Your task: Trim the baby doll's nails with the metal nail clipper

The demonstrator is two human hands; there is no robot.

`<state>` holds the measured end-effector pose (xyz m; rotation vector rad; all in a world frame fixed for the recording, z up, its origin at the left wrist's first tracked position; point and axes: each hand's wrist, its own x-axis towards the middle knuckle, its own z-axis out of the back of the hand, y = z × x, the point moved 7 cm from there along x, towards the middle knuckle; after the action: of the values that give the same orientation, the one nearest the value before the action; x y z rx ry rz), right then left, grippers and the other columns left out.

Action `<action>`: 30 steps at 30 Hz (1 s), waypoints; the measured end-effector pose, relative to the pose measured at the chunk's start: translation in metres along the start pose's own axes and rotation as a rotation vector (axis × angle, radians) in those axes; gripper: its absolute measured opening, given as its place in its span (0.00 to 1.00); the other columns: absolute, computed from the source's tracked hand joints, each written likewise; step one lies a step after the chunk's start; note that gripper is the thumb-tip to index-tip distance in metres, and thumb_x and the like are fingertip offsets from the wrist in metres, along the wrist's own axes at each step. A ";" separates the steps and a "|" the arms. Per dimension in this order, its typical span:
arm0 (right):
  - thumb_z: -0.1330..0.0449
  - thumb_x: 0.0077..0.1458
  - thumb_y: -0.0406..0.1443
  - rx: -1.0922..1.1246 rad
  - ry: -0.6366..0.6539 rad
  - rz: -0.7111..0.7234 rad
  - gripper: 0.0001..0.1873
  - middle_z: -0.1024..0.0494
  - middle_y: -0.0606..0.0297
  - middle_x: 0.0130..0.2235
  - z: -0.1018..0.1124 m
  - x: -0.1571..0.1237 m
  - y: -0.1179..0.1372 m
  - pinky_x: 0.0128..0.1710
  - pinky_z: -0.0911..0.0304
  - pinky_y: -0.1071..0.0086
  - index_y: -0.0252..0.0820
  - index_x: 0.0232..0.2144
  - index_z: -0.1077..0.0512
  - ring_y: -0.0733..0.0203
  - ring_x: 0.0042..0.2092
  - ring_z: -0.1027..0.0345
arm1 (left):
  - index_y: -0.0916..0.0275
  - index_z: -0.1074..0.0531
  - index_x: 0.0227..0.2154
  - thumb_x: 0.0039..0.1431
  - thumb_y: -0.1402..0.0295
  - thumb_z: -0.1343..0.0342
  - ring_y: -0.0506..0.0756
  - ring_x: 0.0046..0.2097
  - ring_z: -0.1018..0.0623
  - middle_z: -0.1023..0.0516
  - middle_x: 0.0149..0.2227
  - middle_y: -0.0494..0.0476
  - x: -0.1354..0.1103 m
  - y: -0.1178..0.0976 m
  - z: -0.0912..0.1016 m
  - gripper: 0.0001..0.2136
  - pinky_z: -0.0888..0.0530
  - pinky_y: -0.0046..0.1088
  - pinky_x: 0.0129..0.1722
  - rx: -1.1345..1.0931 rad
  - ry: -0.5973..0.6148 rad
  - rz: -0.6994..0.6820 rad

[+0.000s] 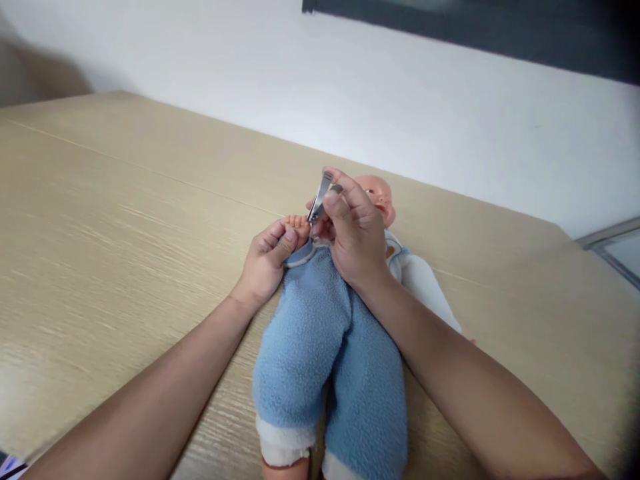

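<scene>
A baby doll (313, 333) in fuzzy blue clothes with white cuffs lies on its back on the wooden table. My left hand (270, 257) is closed around the doll's hand (300, 227), its thumb pressed on the palm side and the small fingers showing above. In my right hand (355, 227) is a silver nail clipper (320, 197), pinched between thumb and fingers. The clipper's jaw end is at the doll's fingers, and whether it touches them I cannot tell. Behind my right hand the doll's head (383, 197) is partly hidden.
The pale wooden table (125, 267) stretches to both sides. Beyond its far edge rises a white wall (400, 100) with a dark panel (475, 30) at the top. A metal-framed object (615, 247) stands at the right edge.
</scene>
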<state>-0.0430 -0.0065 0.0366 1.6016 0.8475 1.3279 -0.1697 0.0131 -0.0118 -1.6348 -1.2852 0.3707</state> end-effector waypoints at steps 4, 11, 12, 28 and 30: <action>0.34 0.61 0.57 -0.008 -0.011 0.008 0.28 0.16 0.65 0.40 0.001 0.002 -0.002 0.27 0.33 0.70 0.56 0.58 0.27 0.66 0.28 0.30 | 0.60 0.24 0.28 0.62 0.50 0.32 0.54 0.35 0.32 0.30 0.32 0.54 0.000 0.000 0.000 0.18 0.31 0.33 0.43 0.009 0.005 0.010; 0.33 0.62 0.54 0.044 -0.042 0.024 0.25 0.19 0.69 0.35 0.003 0.006 -0.006 0.27 0.35 0.72 0.54 0.56 0.27 0.68 0.27 0.32 | 0.60 0.22 0.30 0.61 0.50 0.31 0.54 0.34 0.32 0.30 0.32 0.53 0.001 -0.002 0.000 0.18 0.31 0.33 0.42 0.026 0.008 -0.001; 0.33 0.62 0.54 0.048 -0.035 0.018 0.25 0.18 0.68 0.36 0.002 0.006 -0.006 0.26 0.35 0.72 0.55 0.56 0.27 0.68 0.27 0.32 | 0.60 0.22 0.29 0.61 0.50 0.31 0.54 0.34 0.33 0.31 0.32 0.53 0.001 -0.002 0.000 0.18 0.31 0.32 0.42 0.025 0.012 0.000; 0.31 0.60 0.53 0.072 -0.019 -0.008 0.26 0.18 0.68 0.34 0.001 0.004 -0.004 0.26 0.34 0.71 0.54 0.56 0.26 0.66 0.28 0.30 | 0.61 0.24 0.29 0.61 0.50 0.31 0.53 0.34 0.34 0.31 0.32 0.53 0.001 -0.001 -0.001 0.19 0.33 0.31 0.41 -0.010 0.012 0.007; 0.31 0.61 0.53 0.076 -0.010 0.003 0.27 0.18 0.68 0.35 0.000 0.004 -0.004 0.27 0.34 0.72 0.53 0.57 0.27 0.67 0.28 0.30 | 0.61 0.24 0.29 0.61 0.50 0.30 0.52 0.34 0.34 0.31 0.32 0.53 0.000 -0.001 -0.002 0.19 0.33 0.31 0.40 -0.010 0.010 0.012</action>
<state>-0.0421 -0.0016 0.0346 1.6673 0.8987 1.3026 -0.1689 0.0126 -0.0100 -1.6513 -1.2727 0.3634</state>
